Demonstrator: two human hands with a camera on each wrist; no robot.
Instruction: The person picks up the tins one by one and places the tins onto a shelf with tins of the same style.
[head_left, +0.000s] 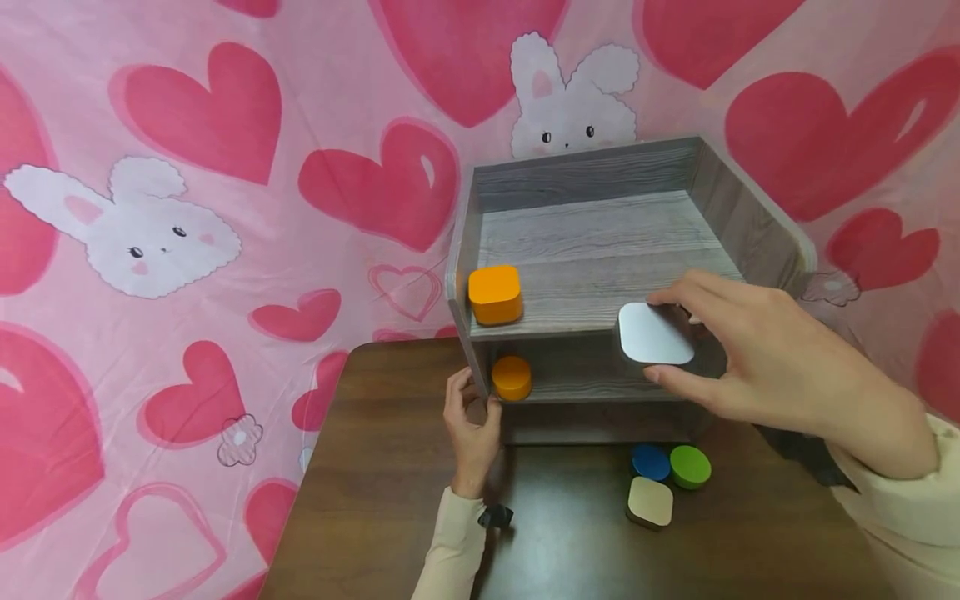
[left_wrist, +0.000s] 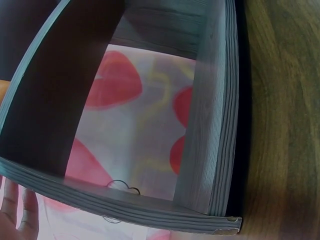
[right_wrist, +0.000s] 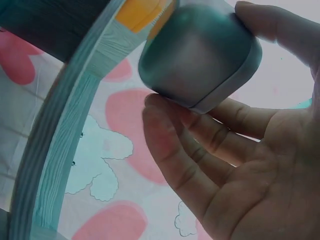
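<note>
My right hand (head_left: 780, 358) pinches a silver rounded-square tin (head_left: 655, 333) between thumb and fingers, at the front of the grey wooden shelf unit's (head_left: 592, 237) top level. In the right wrist view the tin (right_wrist: 200, 60) shows a seam near its edge. My left hand (head_left: 474, 433) grips the unit's left side panel at its front edge, low down. Close by that hand, an orange round tin (head_left: 512, 378) sits on the middle level. Above it, an orange rounded-square tin (head_left: 495, 295) stands at the top level's front left corner.
On the brown table (head_left: 390, 450), before the unit, are a blue round tin (head_left: 650, 462), a green round tin (head_left: 690, 467) and a beige rounded-square tin (head_left: 650, 502). Behind hangs a pink cloth (head_left: 330, 208) with hearts and rabbits. The unit's raised side (head_left: 750, 208) stands at right.
</note>
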